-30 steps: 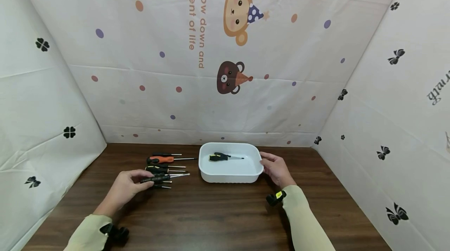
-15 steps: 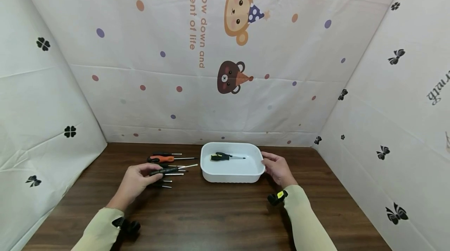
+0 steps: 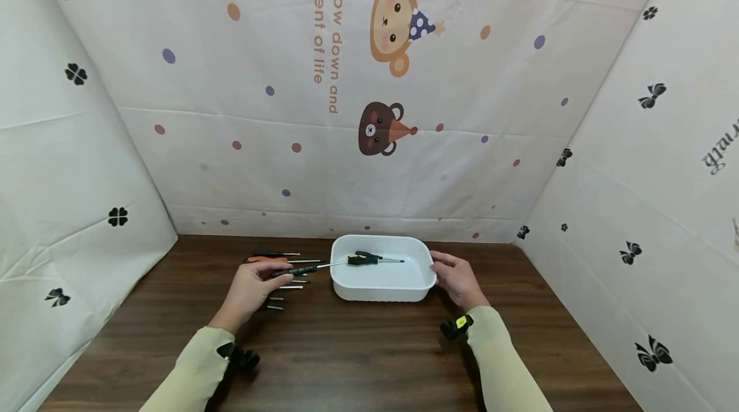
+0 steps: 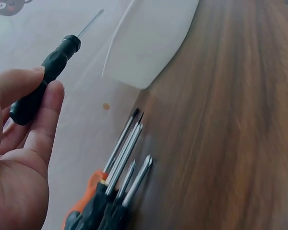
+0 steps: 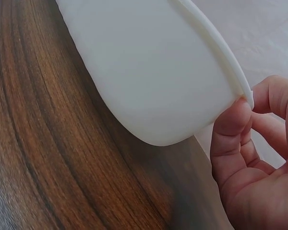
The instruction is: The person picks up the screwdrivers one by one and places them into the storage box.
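My left hand (image 3: pixel 248 290) holds a screwdriver (image 4: pixel 57 62) by its dark handle between thumb and fingers. It is raised above the table, and its shaft points right toward a white plastic tub (image 3: pixel 381 292). In the head view the shaft tip overlaps the tub's left rim. Inside the tub lies a black and yellow screwdriver (image 3: pixel 364 259). At the tub's right end, my right hand (image 3: pixel 458 282) pinches the rim (image 5: pixel 230 62) between thumb and fingers.
Below and behind the left hand, several more screwdrivers lie side by side on the brown wooden table (image 3: pixel 358 354), one with an orange handle (image 4: pixel 89 194). Printed white cloth (image 3: pixel 323 168) stands behind the table and along both sides.
My left hand has lifted the screwdriver off the row and carried it right and away from me, up to the tub's left rim. The right hand stays on the tub.
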Demonstrator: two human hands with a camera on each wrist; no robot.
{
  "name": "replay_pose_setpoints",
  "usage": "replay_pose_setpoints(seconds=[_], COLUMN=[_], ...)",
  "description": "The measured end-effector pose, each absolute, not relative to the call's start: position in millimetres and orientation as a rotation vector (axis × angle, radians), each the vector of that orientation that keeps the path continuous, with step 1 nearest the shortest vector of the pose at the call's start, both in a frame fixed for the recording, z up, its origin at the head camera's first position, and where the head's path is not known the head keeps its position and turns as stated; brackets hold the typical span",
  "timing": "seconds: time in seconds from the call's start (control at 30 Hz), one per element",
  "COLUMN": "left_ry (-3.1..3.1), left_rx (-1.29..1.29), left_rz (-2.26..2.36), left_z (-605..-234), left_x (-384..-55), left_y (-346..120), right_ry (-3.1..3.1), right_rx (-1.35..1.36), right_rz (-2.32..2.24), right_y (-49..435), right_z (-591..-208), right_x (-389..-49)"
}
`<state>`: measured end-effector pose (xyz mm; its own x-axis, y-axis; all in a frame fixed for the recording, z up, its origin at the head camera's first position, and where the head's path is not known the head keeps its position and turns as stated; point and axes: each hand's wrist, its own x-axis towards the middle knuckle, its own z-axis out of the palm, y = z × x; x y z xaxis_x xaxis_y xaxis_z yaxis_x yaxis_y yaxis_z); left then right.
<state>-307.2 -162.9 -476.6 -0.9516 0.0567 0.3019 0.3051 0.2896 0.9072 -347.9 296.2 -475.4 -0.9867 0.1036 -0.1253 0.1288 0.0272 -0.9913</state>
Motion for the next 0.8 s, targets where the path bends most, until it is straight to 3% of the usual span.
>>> replay_pose_setpoints(seconds=[0.8], left_ry=[-2.441], left_rx=[-0.344], left_rz=[-1.732], left_z=[-466], left_x=[-343], left_y=[-118], right_ry=[2.250], right_rx=[0.215], right_rz=[-2.132], right_y=[299], right_z=[-476], right_x=[-348])
